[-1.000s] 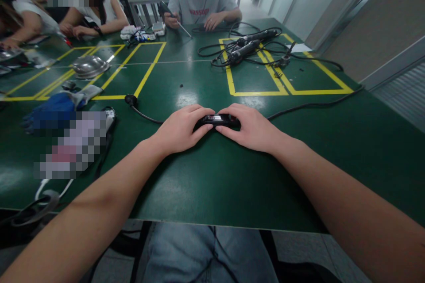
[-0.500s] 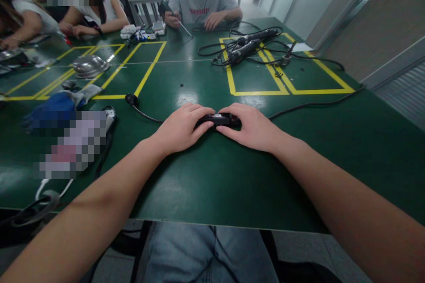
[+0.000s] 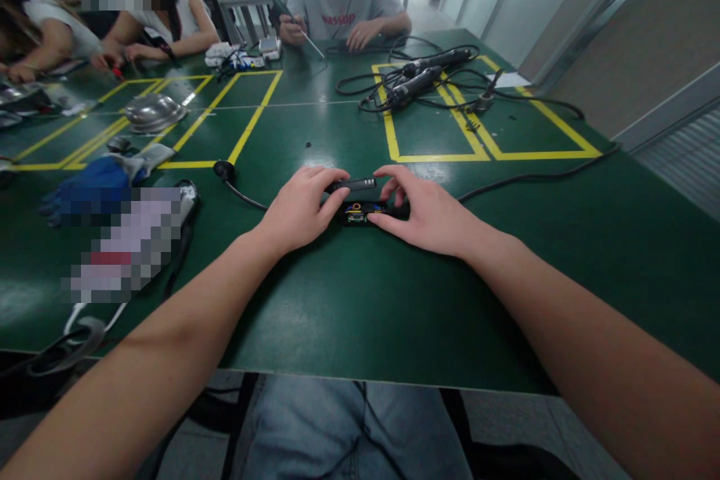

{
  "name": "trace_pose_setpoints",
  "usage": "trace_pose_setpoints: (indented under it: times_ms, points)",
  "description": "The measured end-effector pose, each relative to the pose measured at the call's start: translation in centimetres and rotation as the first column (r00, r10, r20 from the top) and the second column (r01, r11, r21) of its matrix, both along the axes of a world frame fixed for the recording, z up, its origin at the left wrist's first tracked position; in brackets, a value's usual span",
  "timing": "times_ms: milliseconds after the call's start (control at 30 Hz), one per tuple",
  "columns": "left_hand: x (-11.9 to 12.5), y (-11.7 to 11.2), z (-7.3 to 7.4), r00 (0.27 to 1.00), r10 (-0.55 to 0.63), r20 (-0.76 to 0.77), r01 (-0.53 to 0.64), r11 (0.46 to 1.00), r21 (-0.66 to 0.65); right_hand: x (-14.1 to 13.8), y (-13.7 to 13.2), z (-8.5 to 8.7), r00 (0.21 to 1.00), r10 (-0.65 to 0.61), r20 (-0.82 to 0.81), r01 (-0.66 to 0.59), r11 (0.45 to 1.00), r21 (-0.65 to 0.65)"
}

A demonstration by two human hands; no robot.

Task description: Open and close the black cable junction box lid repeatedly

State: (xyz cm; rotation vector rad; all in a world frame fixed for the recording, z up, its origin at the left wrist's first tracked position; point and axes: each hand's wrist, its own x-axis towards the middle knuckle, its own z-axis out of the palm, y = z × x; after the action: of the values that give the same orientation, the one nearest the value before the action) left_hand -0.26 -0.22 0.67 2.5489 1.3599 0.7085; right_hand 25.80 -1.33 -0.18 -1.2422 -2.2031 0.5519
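Observation:
My left hand (image 3: 301, 210) pinches a long, narrow black cover (image 3: 357, 184) between thumb and fingers, raised just above and behind an opened black housing (image 3: 355, 219). Coloured wires and small electronic parts show inside the housing, which rests on the green table (image 3: 394, 315). My right hand (image 3: 430, 210) grips the housing's right end, thumb at the front and curled fingers behind, with the index finger lifted off. A black cord (image 3: 523, 177) runs out to the right from behind that hand. Left of my left hand, another cord leads to a round black plug (image 3: 223, 169).
Blue gloves (image 3: 93, 184) and a blurred-out package (image 3: 129, 240) lie at left. A metal bowl-shaped part (image 3: 153, 112) sits farther back. Black corded tools (image 3: 419, 82) lie across yellow tape at the back right. Opposite, a person (image 3: 346, 7) holds a long-tipped tool.
The cover has come off the housing and is now up in my left hand, exposing the wires. My right index finger has lifted away while the thumb stays on the housing.

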Motion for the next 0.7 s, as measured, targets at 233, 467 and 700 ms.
trace_pose_setpoints:
  times_ms: [233,467,700]
  points:
    - [-1.1,1.2,-0.5,0.990,0.140,-0.008,-0.140,0.990,0.012,0.6,0.1,0.8,0.997,0.034,0.066,-0.035,0.999,0.006]
    - [-0.8,0.0,1.2,0.992,-0.111,-0.057,0.109,0.994,-0.030,0.7,0.0,1.0,0.995,0.071,0.071,-0.071,0.997,0.001]
    - [-0.5,-0.3,1.0,0.984,-0.176,-0.021,0.172,0.977,-0.122,0.7,0.2,0.9,0.996,0.065,0.065,-0.063,0.998,-0.024]
